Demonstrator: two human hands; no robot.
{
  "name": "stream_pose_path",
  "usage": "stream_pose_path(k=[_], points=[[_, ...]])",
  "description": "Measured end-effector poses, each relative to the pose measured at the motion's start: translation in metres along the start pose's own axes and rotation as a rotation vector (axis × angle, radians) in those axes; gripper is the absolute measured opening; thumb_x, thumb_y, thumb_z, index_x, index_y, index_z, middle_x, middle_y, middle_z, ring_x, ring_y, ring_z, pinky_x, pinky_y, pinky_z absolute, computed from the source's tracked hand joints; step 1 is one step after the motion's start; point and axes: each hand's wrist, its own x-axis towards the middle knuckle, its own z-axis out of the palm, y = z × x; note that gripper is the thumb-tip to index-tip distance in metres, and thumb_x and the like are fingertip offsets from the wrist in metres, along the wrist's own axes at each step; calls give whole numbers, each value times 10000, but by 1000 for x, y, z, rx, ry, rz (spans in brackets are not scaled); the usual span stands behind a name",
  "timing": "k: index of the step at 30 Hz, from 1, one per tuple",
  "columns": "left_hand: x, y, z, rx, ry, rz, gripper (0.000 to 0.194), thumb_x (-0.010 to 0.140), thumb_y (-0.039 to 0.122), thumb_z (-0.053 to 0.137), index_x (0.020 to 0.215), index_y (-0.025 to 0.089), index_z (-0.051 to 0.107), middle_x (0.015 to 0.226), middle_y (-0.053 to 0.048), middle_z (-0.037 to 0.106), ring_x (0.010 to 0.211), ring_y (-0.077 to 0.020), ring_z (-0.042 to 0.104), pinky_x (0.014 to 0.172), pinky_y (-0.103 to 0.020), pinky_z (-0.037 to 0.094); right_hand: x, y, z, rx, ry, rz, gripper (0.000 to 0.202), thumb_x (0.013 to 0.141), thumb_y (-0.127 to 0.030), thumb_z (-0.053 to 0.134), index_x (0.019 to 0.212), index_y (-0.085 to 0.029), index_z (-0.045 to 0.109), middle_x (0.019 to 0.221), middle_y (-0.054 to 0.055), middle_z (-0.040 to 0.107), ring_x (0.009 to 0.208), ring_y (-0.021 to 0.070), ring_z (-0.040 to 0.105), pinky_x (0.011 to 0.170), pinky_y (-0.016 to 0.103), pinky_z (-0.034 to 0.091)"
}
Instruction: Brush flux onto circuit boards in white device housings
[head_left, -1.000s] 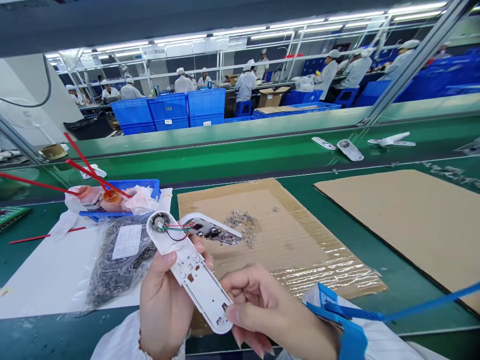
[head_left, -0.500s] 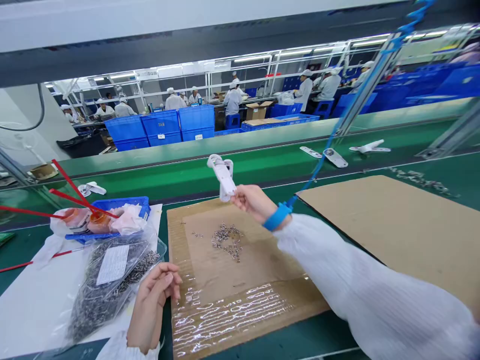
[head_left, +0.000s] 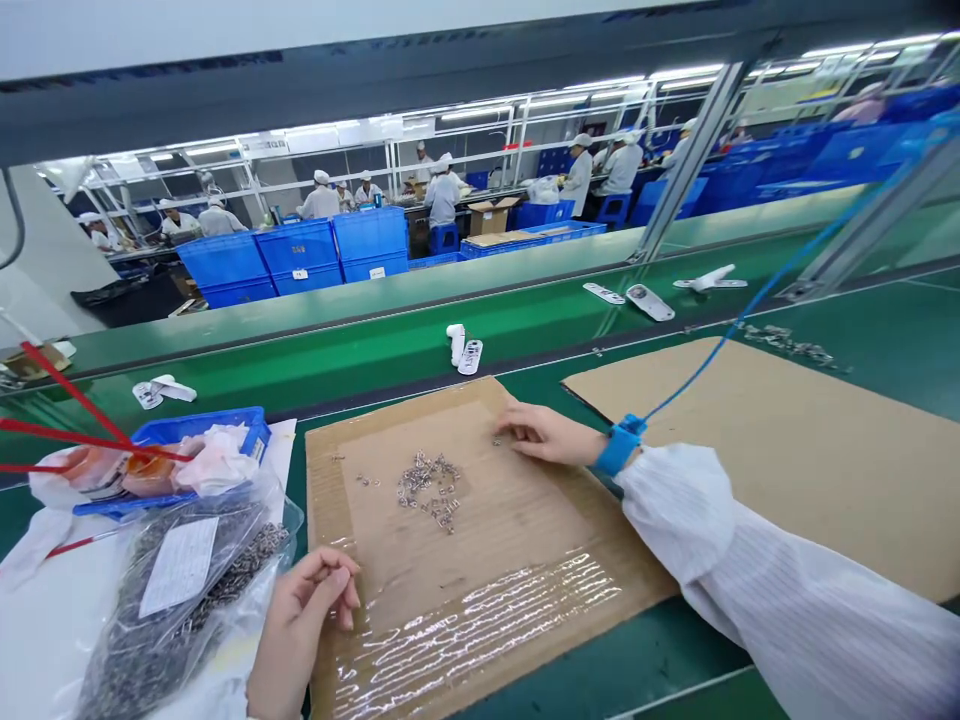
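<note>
Since the earlier frame, the white unit [head_left: 470, 357] has been leaving the right hand [head_left: 507, 431] and is now lying on the green belt [head_left: 337, 358], while that hand has been drawing back nearer over the cardboard [head_left: 525, 510]. Its grip is sitting half open, visibly holding nothing, fingers pointing left, with a stray metal piece [head_left: 497, 441] lying just beside the fingertips. From this grip the metal pile [head_left: 429, 487] is spreading left and slightly nearer, roundish with no long axis; the unit is lying farther and slightly left, its printed half running roughly near to far. The right hand is being the nearer one to both. At the near left, the left hand [head_left: 304, 605] is curling loosely, palm turned inward; whether its grip is pinching anything cannot be told.
</note>
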Motion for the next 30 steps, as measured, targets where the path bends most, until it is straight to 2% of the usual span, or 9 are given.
stream_pose_path(k=[4,8,11,13,15,17,19,25,30], points=[[10,4,19,194,-59,148,183,760,322,494,686,168,558,515,-2,529,437,-125,473,446,-241,358,1,4,12,-31,31,-190,192,764,-133,418,861,-129,584,881,78,516,772,139,481,707,264,373],[22,6,38,493,-114,469,154,782,222,447,691,172,562,543,-10,550,493,-134,512,474,-240,379,20,1,24,36,73,-173,131,767,-151,429,704,-133,543,738,57,513,694,144,470,664,287,372],[31,3,45,591,-109,626,141,774,167,427,710,167,553,599,-18,561,541,-132,519,482,-231,381,27,-19,34,106,115,-148,119,778,-200,441,713,-135,515,712,51,510,652,137,467,613,281,380],[35,0,47,585,-75,633,108,765,154,438,743,166,543,622,-17,559,547,-126,516,476,-224,391,25,-40,43,308,139,-117,131,793,-250,438,748,-142,499,711,37,507,634,121,472,591,263,391],[37,-4,47,533,-34,599,83,753,150,465,806,170,526,637,-8,552,551,-119,519,481,-220,417,21,-64,53,702,127,-57,142,775,-288,481,753,-148,487,683,12,502,603,100,474,565,238,395],[36,-5,48,449,14,557,146,738,153,502,882,177,499,682,-4,549,550,-108,523,481,-215,445,15,-86,65,1057,53,20,166,733,-300,547,744,-142,498,641,-6,515,566,80,476,537,211,385],[34,-4,49,380,57,541,234,723,155,538,944,190,472,739,-2,547,560,-98,531,490,-210,467,9,-102,76,1238,-44,93,181,699,-291,599,729,-128,527,596,-15,535,524,59,474,516,188,372],[29,2,47,368,4,648,142,735,135,562,857,208,566,766,0,549,658,-96,561,543,-182,479,-4,-117,89,1387,-192,223,157,630,-228,673,713,-110,612,559,-23,595,516,47,532,551,181,423],[31,-1,44,275,5,560,137,763,123,528,838,218,593,748,12,562,601,-80,551,498,-170,476,-4,-114,85,1376,-195,201,170,612,-191,679,751,-114,617,598,3,635,553,71,578,550,188,462]])
